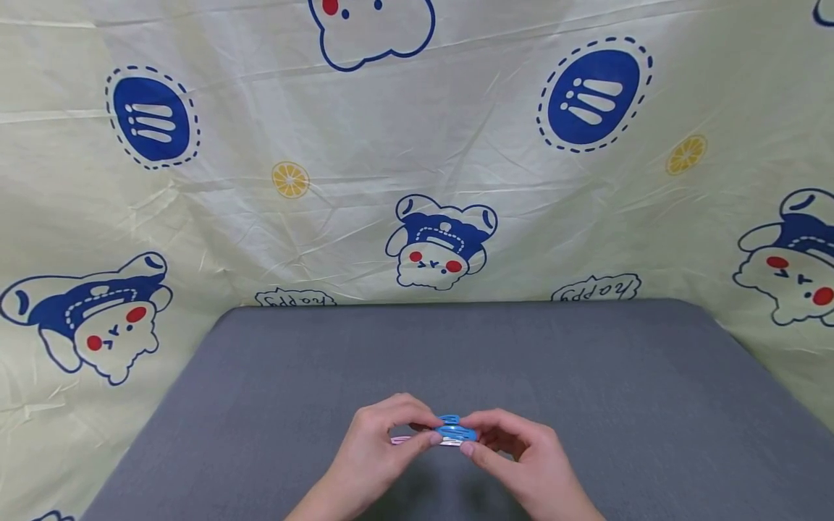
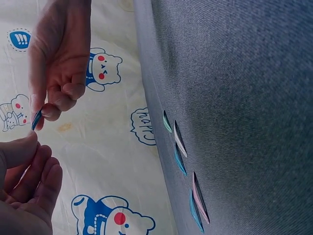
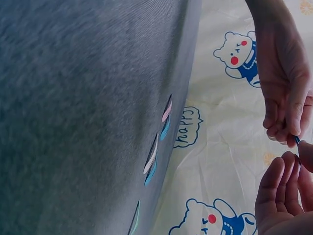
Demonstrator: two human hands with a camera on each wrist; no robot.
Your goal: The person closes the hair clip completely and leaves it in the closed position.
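Note:
A blue snap hair clip [image 1: 456, 433] is held between both hands, above the grey table. My left hand [image 1: 384, 438] pinches its left end between thumb and fingertips. The right hand [image 1: 517, 449] pinches the other end; in the left wrist view the held clip [image 2: 36, 119] spans the small gap between the hands. Beneath lie more clips: a pink clip [image 2: 199, 196], a white clip [image 2: 180, 139], a green clip [image 2: 167, 121] and two blue ones, such as the blue clip [image 3: 151, 171]. In the head view the hands partly hide these.
The grey padded table [image 1: 293, 376] stretches away to a rounded far edge. Behind it hangs a cream cloth [image 1: 352, 145] printed with bears, blue badges and orange slices.

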